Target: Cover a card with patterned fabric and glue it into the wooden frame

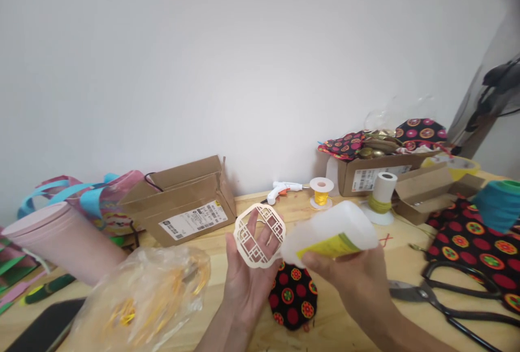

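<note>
In my left hand is a thin pale wooden lattice cut-out with a scalloped rim and a large central opening. My thumb lies at its left edge, and fingers show behind through the gaps. My right hand grips a whitish plastic glue bottle with a yellow-green label, tipped on its side with its narrow end toward the cut-out's right edge. Whether the tip touches the wood, I cannot tell. Below, between my hands, a black patterned fabric piece with red and orange flowers lies on the table.
Left, a cardboard box, a pink cylinder, a plastic bag and a phone. Behind, a glue gun and a yellow thread spool. Right, scissors, patterned cloth and a filled box.
</note>
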`<state>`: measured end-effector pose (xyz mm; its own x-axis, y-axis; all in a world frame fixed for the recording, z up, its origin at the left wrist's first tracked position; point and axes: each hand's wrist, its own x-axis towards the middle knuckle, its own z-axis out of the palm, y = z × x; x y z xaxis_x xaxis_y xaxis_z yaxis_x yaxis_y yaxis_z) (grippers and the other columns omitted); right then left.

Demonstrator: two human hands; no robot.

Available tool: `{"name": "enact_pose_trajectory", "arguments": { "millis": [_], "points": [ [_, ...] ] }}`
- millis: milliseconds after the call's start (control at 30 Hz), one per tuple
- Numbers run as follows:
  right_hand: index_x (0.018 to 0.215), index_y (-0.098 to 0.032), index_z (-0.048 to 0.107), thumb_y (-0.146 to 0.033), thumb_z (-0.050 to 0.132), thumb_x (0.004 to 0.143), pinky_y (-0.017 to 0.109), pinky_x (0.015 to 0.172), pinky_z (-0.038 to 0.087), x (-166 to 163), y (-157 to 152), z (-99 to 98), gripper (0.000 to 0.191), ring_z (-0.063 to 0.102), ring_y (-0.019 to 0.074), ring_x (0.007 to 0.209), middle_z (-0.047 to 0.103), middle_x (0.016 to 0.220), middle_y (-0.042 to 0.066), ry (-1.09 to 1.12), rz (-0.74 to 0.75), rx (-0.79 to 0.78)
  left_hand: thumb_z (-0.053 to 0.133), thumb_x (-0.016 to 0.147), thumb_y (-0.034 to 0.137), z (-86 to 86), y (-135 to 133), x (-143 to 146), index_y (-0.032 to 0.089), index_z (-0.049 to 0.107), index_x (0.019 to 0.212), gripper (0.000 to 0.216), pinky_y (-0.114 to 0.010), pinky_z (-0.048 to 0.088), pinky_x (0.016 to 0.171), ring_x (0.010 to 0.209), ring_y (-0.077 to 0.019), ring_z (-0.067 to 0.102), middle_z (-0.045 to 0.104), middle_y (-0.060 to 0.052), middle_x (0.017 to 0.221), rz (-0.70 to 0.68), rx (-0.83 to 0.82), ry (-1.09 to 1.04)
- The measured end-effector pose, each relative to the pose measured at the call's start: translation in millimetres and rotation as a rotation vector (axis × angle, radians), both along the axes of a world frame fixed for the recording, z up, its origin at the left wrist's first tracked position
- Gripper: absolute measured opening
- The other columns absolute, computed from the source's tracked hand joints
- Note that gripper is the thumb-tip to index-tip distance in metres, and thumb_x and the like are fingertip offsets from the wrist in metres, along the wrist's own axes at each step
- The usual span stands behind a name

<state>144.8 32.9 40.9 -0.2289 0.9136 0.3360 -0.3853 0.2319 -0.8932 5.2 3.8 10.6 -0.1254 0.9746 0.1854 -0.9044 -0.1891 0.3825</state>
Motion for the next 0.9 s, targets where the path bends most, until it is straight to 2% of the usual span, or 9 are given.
{"name": "enact_pose_trajectory", "arguments": {
  "millis": [67,200,300,433,533,633,733,833,900],
  "points": [
    [0.071,-0.020,0.068,-0.019,0.075,0.053,0.030,0.058,0.057,0,-1,0.7,0.019,0.066,0.0224,0.062,0.072,0.068,0.003,-0.021,0.031,-0.011,0.038,0.079,0.053,-0.3,-1,0,0.025,0.041,0.123,0.052,-0.038,0.036,0.095,0.107,-0.0212,0.053,0.061,-0.011,0.112,-0.006,0.015,0.007],
    [0.071,-0.019,0.066,-0.016,0.076,0.050,0.029,0.060,0.057,3,4,2.8,0.023,0.067,0.0222,0.066,0.072,0.070,0.002,0.040,-0.075,-0.050,0.042,0.076,0.055,2.2,-2,-1,0.026,0.034,0.127,0.059,-0.037,0.039,0.092,0.113,-0.0236,0.047,0.057,-0.011,0.118,-0.019,0.077,0.019],
    [0.075,-0.020,0.066,-0.016,0.075,0.053,0.028,0.064,0.056,5,8,3.8,0.024,0.067,0.0207,0.071,0.073,0.078,0.001,0.145,-0.002,-0.064,0.043,0.074,0.057,5.5,-4,-3,0.026,0.029,0.130,0.066,-0.035,0.039,0.092,0.118,-0.0242,0.043,0.055,-0.012,0.121,-0.043,0.110,0.033],
    [0.080,-0.021,0.065,-0.014,0.075,0.054,0.026,0.065,0.055,4,5,4.4,0.029,0.066,0.0188,0.071,0.072,0.077,0.000,0.198,0.071,-0.076,0.042,0.074,0.058,7.2,-4,-5,0.023,0.024,0.132,0.071,-0.033,0.040,0.091,0.117,-0.0233,0.044,0.053,-0.013,0.123,-0.073,0.138,0.051],
    [0.073,-0.020,0.066,-0.015,0.076,0.051,0.029,0.064,0.055,3,-3,6.0,0.024,0.066,0.0213,0.069,0.072,0.073,0.001,0.163,0.076,-0.082,0.041,0.073,0.060,5.5,-2,-6,0.021,0.021,0.134,0.075,-0.034,0.038,0.093,0.117,-0.0234,0.044,0.052,-0.014,0.124,-0.072,0.156,0.058],
    [0.066,-0.020,0.067,-0.017,0.077,0.048,0.027,0.055,0.056,3,-8,6.9,0.022,0.065,0.0213,0.060,0.071,0.065,0.001,0.080,0.071,-0.093,0.042,0.071,0.062,2.1,-1,-6,0.020,0.019,0.134,0.079,-0.035,0.033,0.097,0.117,-0.0236,0.044,0.052,-0.015,0.124,-0.055,0.127,0.074],
    [0.063,-0.021,0.066,-0.017,0.078,0.046,0.026,0.048,0.055,5,-7,6.2,0.021,0.063,0.0202,0.053,0.069,0.060,0.000,-0.015,0.003,0.014,0.042,0.071,0.062,-0.7,-1,-6,0.021,0.017,0.135,0.080,-0.035,0.031,0.098,0.117,-0.0237,0.044,0.051,-0.014,0.125,-0.034,0.114,0.086],
    [0.063,-0.021,0.065,-0.017,0.077,0.048,0.028,0.051,0.055,6,-3,6.0,0.020,0.063,0.0209,0.054,0.069,0.061,0.001,-0.030,-0.065,0.079,0.043,0.073,0.059,-1.0,-1,-5,0.023,0.016,0.135,0.077,-0.034,0.036,0.094,0.116,-0.0235,0.045,0.050,-0.014,0.127,-0.049,0.144,0.092],
    [0.065,-0.021,0.066,-0.018,0.078,0.048,0.028,0.052,0.055,5,-2,6.5,0.022,0.064,0.0213,0.056,0.070,0.062,0.001,-0.002,-0.025,0.051,0.045,0.072,0.059,-0.2,-2,-4,0.024,0.016,0.135,0.077,-0.036,0.035,0.095,0.116,-0.0241,0.045,0.049,-0.013,0.127,-0.048,0.134,0.103]
  ]
}}
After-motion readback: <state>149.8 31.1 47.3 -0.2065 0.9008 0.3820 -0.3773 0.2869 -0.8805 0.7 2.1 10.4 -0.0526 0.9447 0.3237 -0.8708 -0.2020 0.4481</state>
